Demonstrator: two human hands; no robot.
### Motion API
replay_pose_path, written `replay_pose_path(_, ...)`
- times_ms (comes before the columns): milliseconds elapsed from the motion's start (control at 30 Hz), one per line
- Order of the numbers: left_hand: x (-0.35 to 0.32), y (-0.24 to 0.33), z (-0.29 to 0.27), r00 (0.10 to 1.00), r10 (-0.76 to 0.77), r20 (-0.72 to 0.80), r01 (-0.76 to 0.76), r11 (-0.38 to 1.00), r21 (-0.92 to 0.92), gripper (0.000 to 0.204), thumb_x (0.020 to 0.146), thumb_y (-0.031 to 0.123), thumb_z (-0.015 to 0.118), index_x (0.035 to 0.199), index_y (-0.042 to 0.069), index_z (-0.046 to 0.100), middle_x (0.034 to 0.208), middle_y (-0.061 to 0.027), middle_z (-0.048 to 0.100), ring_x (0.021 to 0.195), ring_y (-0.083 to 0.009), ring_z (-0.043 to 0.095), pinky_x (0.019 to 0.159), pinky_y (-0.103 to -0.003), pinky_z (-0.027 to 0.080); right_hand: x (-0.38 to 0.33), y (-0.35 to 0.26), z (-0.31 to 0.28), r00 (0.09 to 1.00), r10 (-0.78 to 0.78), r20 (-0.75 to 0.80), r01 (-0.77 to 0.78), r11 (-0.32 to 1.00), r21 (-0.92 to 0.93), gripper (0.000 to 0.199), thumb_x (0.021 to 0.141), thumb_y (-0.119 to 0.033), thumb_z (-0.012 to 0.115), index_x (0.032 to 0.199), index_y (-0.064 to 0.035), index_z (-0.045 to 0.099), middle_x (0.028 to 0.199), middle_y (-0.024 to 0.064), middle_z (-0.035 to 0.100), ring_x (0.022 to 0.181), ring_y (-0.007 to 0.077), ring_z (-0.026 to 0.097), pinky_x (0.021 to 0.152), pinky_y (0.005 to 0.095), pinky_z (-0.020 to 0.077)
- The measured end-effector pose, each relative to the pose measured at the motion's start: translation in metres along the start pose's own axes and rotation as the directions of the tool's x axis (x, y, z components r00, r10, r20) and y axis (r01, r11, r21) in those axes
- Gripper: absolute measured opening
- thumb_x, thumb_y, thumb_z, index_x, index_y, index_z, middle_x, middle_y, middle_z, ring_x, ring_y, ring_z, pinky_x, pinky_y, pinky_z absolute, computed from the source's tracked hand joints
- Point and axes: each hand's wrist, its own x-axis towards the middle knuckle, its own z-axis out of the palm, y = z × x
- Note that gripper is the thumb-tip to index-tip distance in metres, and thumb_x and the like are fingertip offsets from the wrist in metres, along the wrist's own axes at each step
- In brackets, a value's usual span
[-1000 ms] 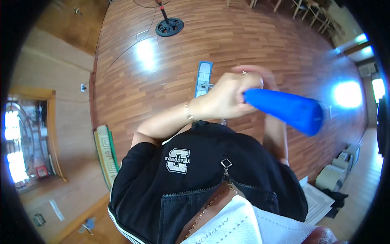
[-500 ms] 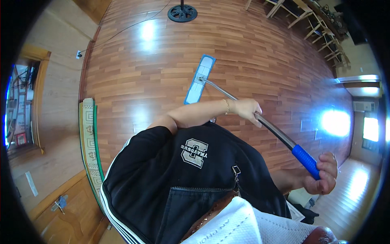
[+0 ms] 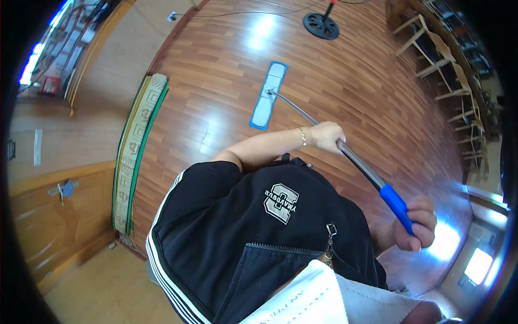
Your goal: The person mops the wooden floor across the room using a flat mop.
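I hold a flat mop in both hands over a wooden floor (image 3: 216, 70). My left hand (image 3: 327, 136) is closed around the grey metal pole (image 3: 302, 112), with a bracelet on that wrist. Lower right, my right hand (image 3: 418, 225) grips the blue handle end (image 3: 395, 202). The pole slants up and left to the light blue mop head (image 3: 268, 96), which lies flat on the floor ahead of me. My black top with white side stripes fills the lower middle.
A long patterned rug (image 3: 135, 146) with a green edge lies along the wall at left. A round black stand base (image 3: 321, 26) sits far ahead, with a cable (image 3: 243, 13) beside it. Wooden chairs (image 3: 431, 54) line the right side.
The blue handle end has dropped from close to the camera down to my lower right. The mop head now lies further out and left on the floor, and both arms are more extended.
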Motion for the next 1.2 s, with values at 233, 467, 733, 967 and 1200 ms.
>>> replay_pose_path(233,-0.147,-0.08,-0.071,0.91,-0.328,-0.253,0.343,0.939,0.018,0.025,0.067,0.028,0.076,0.071,0.007,0.064,0.06,-0.013,0.055,0.059,-0.0317,0.057,0.056,-0.04,0.045,-0.019,0.04,0.133,0.911,0.169,0.375,-0.384,0.675,0.63,0.024,0.085,-0.027,0.072,0.083,-0.0058,0.061,0.074,0.0103,0.066,0.074,0.0277,0.067,0.077,0.0485,0.0515)
replay_pose_path(467,-0.289,-0.113,-0.095,0.776,-0.343,-0.53,0.481,0.865,0.144,0.019,0.062,0.024,0.069,0.069,0.007,0.063,0.064,-0.0159,0.059,0.064,-0.0369,0.059,0.059,-0.043,0.047,-0.032,0.034,0.23,0.725,0.084,0.684,-0.6,0.565,0.567,0.011,0.079,-0.011,0.073,0.074,-0.0057,0.065,0.075,0.0079,0.067,0.08,0.0268,0.068,0.091,0.0469,0.0483)
replay_pose_path(733,-0.39,-0.064,-0.037,0.471,-0.665,-0.579,0.807,0.591,-0.022,0.014,0.066,0.015,0.064,0.065,0.002,0.057,0.066,-0.0202,0.057,0.068,-0.0403,0.058,0.096,-0.046,0.047,-0.046,0.004,0.264,0.566,-0.092,0.819,-0.747,0.363,0.557,0.009,0.076,-0.009,0.074,0.076,-0.0051,0.066,0.08,0.007,0.069,0.095,0.0248,0.066,0.099,0.0444,0.0432)
replay_pose_path(967,-0.413,-0.041,0.027,0.41,-0.647,-0.643,0.838,0.545,-0.014,0.039,0.074,0.033,0.078,0.064,0.001,0.058,0.065,-0.0167,0.057,0.066,-0.0342,0.057,0.06,-0.041,0.044,-0.088,-0.009,0.235,0.495,-0.089,0.864,-0.801,0.338,0.494,0.02,0.08,-0.01,0.071,0.065,-0.0037,0.058,0.069,0.0065,0.061,0.088,0.0233,0.062,0.09,0.0397,0.0448)
replay_pose_path(1200,-0.318,-0.023,0.057,0.511,-0.579,-0.635,0.749,0.662,0.0,0.018,0.069,0.019,0.066,0.064,0.003,0.06,0.067,-0.0181,0.06,0.072,-0.0366,0.06,0.064,-0.042,0.047,-0.074,-0.009,0.128,0.538,0.015,0.843,-0.755,0.452,0.475,0.024,0.08,-0.009,0.07,0.063,-0.0033,0.054,0.068,0.0083,0.059,0.086,0.0237,0.063,0.087,0.0392,0.0445)
